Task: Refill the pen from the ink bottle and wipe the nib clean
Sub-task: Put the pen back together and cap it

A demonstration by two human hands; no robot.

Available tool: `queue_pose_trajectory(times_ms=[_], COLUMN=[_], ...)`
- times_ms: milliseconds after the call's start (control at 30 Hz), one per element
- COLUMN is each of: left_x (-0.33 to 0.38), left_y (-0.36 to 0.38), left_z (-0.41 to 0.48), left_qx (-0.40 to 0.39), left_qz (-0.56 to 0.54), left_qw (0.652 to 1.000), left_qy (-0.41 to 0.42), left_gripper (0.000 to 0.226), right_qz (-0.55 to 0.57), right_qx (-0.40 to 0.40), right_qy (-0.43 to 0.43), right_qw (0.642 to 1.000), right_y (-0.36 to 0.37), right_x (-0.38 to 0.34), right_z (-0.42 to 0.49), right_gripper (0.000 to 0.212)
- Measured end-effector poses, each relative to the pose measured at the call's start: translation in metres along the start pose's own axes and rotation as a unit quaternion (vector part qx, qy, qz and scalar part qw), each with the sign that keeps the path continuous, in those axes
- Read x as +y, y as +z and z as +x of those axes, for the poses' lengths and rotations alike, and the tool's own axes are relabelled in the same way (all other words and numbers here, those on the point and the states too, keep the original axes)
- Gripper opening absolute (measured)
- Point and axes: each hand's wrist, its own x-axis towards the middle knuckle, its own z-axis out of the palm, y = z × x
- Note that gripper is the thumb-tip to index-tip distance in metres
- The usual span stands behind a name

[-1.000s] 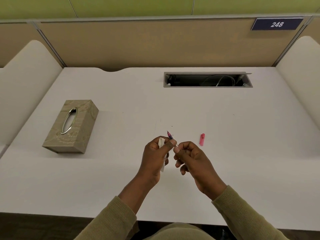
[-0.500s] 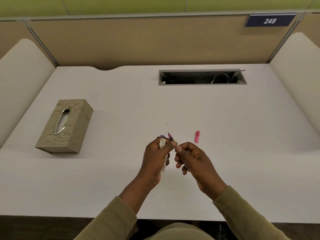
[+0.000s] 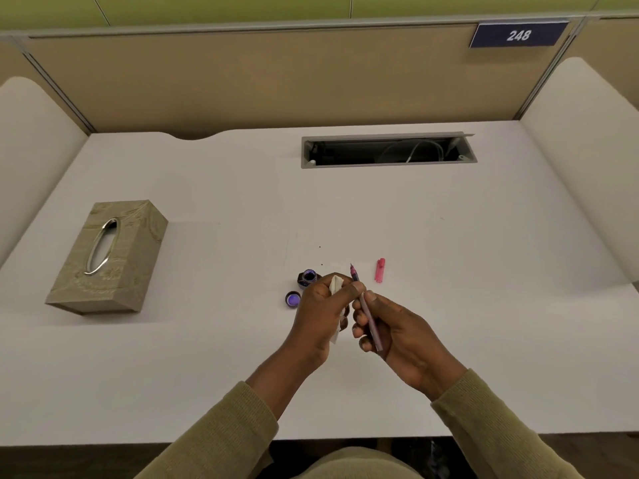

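Observation:
My right hand (image 3: 390,326) grips a slim pink pen (image 3: 370,319) by its barrel, nib end pointing up and away. My left hand (image 3: 321,309) holds a folded white tissue (image 3: 335,284) and its thumb and finger touch the pen just below the nib section. An open ink bottle (image 3: 307,277) stands on the desk just behind my left hand, partly hidden by it. Its round cap (image 3: 292,299) lies beside it, inside up. The pink pen cap (image 3: 379,270) lies on the desk to the right of the nib.
A tan tissue box (image 3: 107,257) with an oval metal slot sits at the left of the white desk (image 3: 484,305). A cable slot (image 3: 387,151) is cut into the desk at the back. Padded side panels stand at both sides.
The view has tilted, so the ink bottle and its cap now show behind my left hand. More of the pen barrel shows in my right hand. Both hands keep their hold.

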Motion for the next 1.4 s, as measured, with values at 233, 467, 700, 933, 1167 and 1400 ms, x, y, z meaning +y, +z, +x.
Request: queue_pose_trajectory(times_ms=[233, 467, 700, 933, 1167, 1400], left_x=[-0.023, -0.048, -0.062, -0.063, -0.062, -0.064], left_y=[0.021, 0.042, 0.058, 0.082, 0.096, 0.103], left_z=[0.026, 0.077, 0.115, 0.129, 0.137, 0.144], left_qx=[0.020, 0.059, 0.042, 0.042, 0.038, 0.049], left_qz=[0.057, 0.350, 0.452, 0.411, 0.381, 0.362], left_qw=[0.997, 0.935, 0.891, 0.910, 0.923, 0.931], left_qy=[-0.053, 0.017, 0.018, 0.036, 0.028, 0.016], left_gripper=[0.011, 0.031, 0.046, 0.039, 0.038, 0.035], right_qz=[-0.205, -0.405, -0.505, -0.538, -0.539, -0.533], right_qx=[0.169, 0.338, 0.352, 0.344, 0.340, 0.340], right_qy=[-0.071, -0.132, -0.101, -0.110, -0.117, -0.129], right_qw=[0.961, 0.839, 0.781, 0.762, 0.762, 0.764], right_y=[-0.034, -0.091, -0.122, -0.126, -0.131, -0.135], right_x=[-0.008, -0.001, 0.001, -0.001, -0.005, -0.008], right_z=[0.016, 0.063, 0.096, 0.108, 0.116, 0.116], right_gripper=[0.025, 0.022, 0.020, 0.020, 0.019, 0.014])
